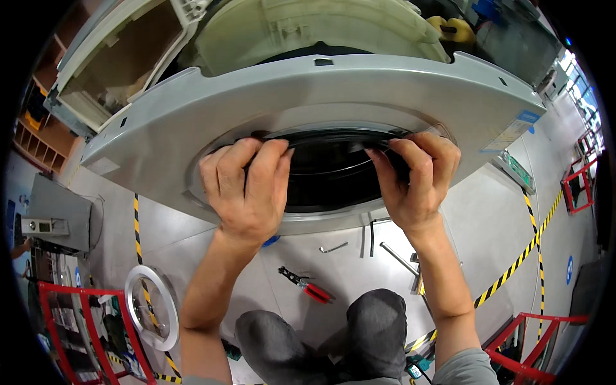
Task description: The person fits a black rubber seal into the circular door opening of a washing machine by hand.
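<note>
In front of me stands a washing machine's grey front panel (pixel 359 83), with a round door opening in it. A black rubber door gasket (pixel 333 136) lines the opening's upper edge. My left hand (pixel 247 183) grips this gasket at the upper left, fingers curled over the rim. On the upper right, my right hand (pixel 420 173) pinches the same gasket between thumb and fingers. Some fingertips are hidden behind the rubber. Dark drum space shows between the two hands. A pale plastic tub (pixel 308 32) sits behind the panel's top edge.
On the floor lie red-handled pliers (pixel 307 285), a small bent metal tool (pixel 333 248), a black strip (pixel 371 239) and a metal bar (pixel 398 258). The round door (pixel 131 308) rests at left. Red racks (pixel 86 314) stand at the sides. A circuit board (pixel 516 170) lies right.
</note>
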A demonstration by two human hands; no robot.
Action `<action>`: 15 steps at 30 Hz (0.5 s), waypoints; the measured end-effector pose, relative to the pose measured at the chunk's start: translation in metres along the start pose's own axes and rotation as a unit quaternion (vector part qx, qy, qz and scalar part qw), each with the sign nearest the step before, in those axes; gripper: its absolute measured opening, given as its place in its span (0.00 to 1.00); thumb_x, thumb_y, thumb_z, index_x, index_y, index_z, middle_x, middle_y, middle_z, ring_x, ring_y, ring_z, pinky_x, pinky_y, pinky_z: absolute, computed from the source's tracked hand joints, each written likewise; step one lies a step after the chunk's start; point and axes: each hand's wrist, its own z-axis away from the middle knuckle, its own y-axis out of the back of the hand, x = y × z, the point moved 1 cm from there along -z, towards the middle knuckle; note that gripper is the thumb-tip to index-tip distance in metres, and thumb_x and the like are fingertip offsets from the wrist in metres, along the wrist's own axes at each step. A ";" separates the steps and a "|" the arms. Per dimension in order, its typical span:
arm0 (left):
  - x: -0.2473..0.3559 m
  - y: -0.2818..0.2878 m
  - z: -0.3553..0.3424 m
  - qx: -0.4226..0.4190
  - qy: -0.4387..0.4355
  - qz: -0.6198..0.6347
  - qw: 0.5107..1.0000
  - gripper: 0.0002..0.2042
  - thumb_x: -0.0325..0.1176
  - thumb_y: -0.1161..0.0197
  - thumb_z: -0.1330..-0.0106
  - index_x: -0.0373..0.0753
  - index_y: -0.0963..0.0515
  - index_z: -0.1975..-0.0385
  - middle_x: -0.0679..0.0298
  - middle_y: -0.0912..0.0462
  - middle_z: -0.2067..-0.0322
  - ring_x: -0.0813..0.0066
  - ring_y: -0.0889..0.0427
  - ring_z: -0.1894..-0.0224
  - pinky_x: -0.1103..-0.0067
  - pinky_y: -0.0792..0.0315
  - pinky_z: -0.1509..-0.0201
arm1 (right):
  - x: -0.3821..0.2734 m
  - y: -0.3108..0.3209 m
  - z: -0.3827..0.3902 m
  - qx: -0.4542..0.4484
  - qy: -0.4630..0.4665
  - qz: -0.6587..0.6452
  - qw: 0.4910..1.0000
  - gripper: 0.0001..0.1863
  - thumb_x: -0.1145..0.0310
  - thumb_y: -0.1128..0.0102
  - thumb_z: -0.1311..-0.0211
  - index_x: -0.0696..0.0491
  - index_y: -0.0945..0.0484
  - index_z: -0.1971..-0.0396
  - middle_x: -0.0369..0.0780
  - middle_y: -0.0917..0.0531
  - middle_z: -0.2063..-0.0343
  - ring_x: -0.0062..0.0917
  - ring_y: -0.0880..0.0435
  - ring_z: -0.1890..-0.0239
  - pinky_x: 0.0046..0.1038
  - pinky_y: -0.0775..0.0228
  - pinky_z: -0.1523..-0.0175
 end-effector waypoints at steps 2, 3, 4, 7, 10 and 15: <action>-0.002 0.004 0.008 -0.006 0.015 0.010 1.000 0.15 0.28 0.23 0.47 0.41 0.17 0.60 0.61 0.23 0.60 0.62 0.25 0.60 0.69 0.29 0.56 | -0.006 -0.004 -0.007 0.006 0.016 -0.018 1.000 0.21 0.73 0.21 0.57 0.50 0.18 0.60 0.38 0.22 0.62 0.32 0.25 0.60 0.34 0.34 0.55; -0.004 0.007 0.014 -0.008 0.024 0.014 1.000 0.15 0.28 0.23 0.46 0.40 0.18 0.59 0.60 0.23 0.59 0.62 0.25 0.60 0.69 0.29 0.56 | -0.010 -0.006 -0.010 0.009 0.026 -0.028 0.999 0.22 0.73 0.21 0.58 0.50 0.17 0.59 0.37 0.22 0.62 0.32 0.25 0.60 0.34 0.34 0.55; -0.009 0.009 0.021 -0.004 0.037 0.012 0.999 0.15 0.29 0.23 0.46 0.40 0.18 0.59 0.59 0.23 0.59 0.61 0.24 0.60 0.69 0.28 0.56 | -0.013 -0.010 -0.014 0.009 0.037 -0.038 0.999 0.22 0.73 0.21 0.58 0.50 0.17 0.59 0.37 0.22 0.62 0.32 0.25 0.60 0.33 0.34 0.55; -0.022 0.018 0.042 0.000 0.077 0.008 0.997 0.16 0.29 0.22 0.45 0.38 0.19 0.58 0.59 0.22 0.60 0.60 0.24 0.60 0.69 0.27 0.57 | -0.027 -0.019 -0.029 -0.005 0.080 -0.045 0.996 0.20 0.70 0.24 0.57 0.49 0.16 0.59 0.36 0.21 0.61 0.31 0.25 0.59 0.33 0.34 0.55; -0.028 0.023 0.050 -0.011 0.121 0.027 0.992 0.17 0.29 0.22 0.46 0.37 0.19 0.58 0.59 0.22 0.60 0.61 0.23 0.62 0.69 0.26 0.59 | -0.043 -0.030 -0.040 -0.022 0.120 -0.045 0.991 0.19 0.68 0.27 0.57 0.48 0.16 0.60 0.36 0.21 0.60 0.29 0.24 0.59 0.34 0.35 0.54; -0.026 0.026 0.061 -0.026 0.148 -0.006 0.989 0.18 0.29 0.22 0.48 0.38 0.19 0.58 0.60 0.22 0.60 0.60 0.23 0.63 0.70 0.27 0.60 | -0.066 -0.040 -0.052 -0.109 0.148 -0.009 0.983 0.18 0.69 0.23 0.56 0.48 0.15 0.61 0.35 0.20 0.61 0.31 0.23 0.58 0.35 0.36 0.51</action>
